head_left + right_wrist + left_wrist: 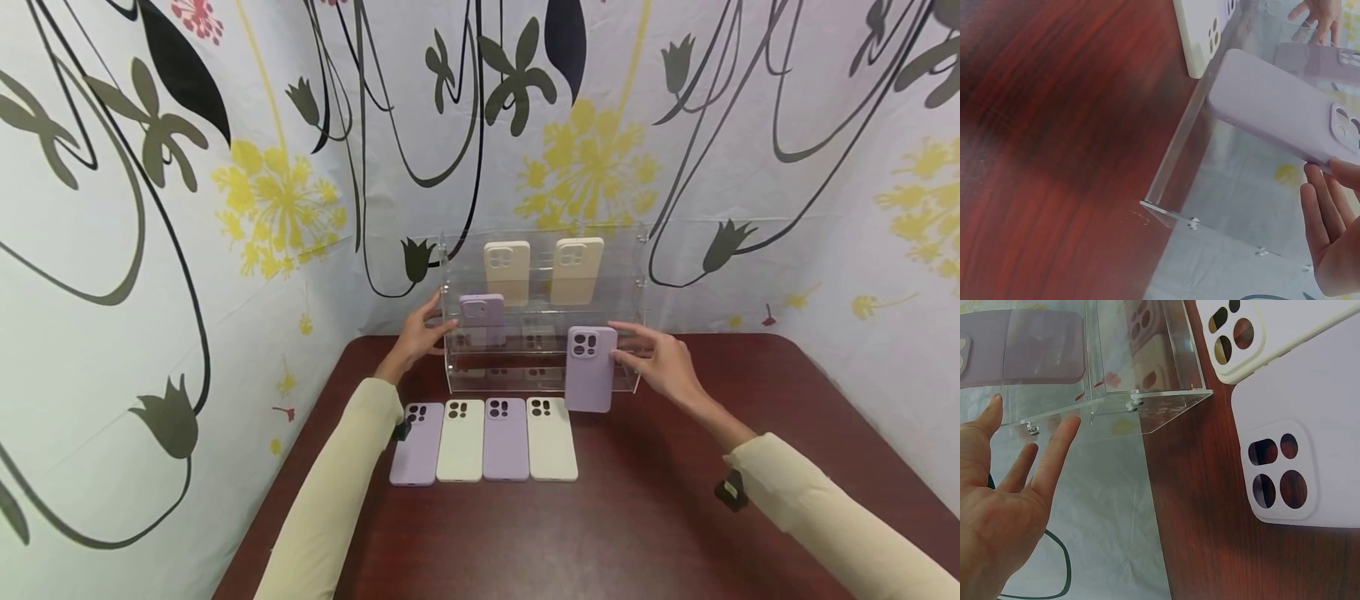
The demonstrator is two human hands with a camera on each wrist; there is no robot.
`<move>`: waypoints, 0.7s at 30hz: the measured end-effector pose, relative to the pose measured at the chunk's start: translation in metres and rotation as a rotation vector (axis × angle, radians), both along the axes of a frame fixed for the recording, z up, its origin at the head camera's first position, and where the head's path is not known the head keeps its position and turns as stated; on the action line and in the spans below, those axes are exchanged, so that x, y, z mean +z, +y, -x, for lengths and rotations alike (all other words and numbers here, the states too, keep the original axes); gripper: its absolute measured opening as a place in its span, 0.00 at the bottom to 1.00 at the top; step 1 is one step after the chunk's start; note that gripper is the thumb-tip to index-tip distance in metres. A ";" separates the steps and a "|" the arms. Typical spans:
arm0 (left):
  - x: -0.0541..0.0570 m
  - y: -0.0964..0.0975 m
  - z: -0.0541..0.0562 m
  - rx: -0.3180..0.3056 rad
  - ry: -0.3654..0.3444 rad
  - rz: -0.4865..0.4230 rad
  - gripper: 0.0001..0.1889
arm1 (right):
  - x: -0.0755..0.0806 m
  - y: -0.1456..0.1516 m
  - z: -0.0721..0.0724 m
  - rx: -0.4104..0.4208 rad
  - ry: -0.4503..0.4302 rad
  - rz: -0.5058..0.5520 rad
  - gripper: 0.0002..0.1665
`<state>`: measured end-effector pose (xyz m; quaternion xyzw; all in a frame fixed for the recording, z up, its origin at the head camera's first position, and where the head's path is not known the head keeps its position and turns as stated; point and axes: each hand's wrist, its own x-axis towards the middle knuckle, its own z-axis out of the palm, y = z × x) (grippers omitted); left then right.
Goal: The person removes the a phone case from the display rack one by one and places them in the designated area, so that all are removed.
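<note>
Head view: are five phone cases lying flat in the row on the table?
No: four phone cases lie flat in the row; the right hand holds a fifth upright.

Four cases (483, 439) lie before the rack (544, 367).

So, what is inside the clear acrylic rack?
The acrylic rack holds two cream cases on its top shelf and one purple case lower down. Glare hides whether its lowest shelf holds anything.

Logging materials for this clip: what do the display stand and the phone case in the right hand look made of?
Display stand: clear rigid plastic, likely acrylic; see-through, glossy edges, small screws. Phone case: lilac, matte, probably soft silicone; rounded corners, no glare. The right hand holds it.
</note>
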<state>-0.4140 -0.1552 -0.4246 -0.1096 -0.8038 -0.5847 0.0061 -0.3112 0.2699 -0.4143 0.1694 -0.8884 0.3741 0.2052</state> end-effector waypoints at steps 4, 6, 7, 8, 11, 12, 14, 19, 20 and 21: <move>-0.001 -0.001 0.000 -0.008 -0.007 -0.011 0.43 | -0.007 0.001 -0.003 -0.009 -0.023 -0.011 0.30; -0.001 -0.001 -0.001 -0.012 -0.011 -0.015 0.43 | -0.010 0.002 -0.004 -0.005 -0.025 -0.012 0.30; -0.001 -0.001 -0.001 -0.012 -0.012 -0.014 0.43 | -0.011 0.002 -0.004 -0.002 -0.026 -0.011 0.30; -0.001 -0.001 -0.001 -0.012 -0.015 -0.015 0.43 | -0.013 0.003 -0.004 0.001 -0.030 -0.011 0.30; -0.001 -0.001 -0.001 -0.005 -0.016 -0.010 0.43 | -0.017 0.004 -0.005 0.017 -0.058 0.005 0.30; -0.001 -0.001 -0.001 -0.003 -0.016 -0.010 0.43 | -0.018 0.005 -0.006 0.022 -0.073 0.012 0.30; -0.001 0.000 -0.001 0.000 -0.015 -0.011 0.43 | -0.021 0.006 -0.007 0.034 -0.108 0.030 0.30; -0.001 0.001 0.001 0.005 -0.012 -0.022 0.43 | -0.026 0.008 -0.007 0.052 -0.185 0.055 0.31; -0.001 0.001 0.001 0.004 -0.013 -0.025 0.43 | -0.027 0.008 -0.007 0.047 -0.194 0.049 0.31; -0.001 0.001 0.001 0.005 -0.013 -0.026 0.43 | -0.028 0.009 -0.007 0.043 -0.201 0.037 0.31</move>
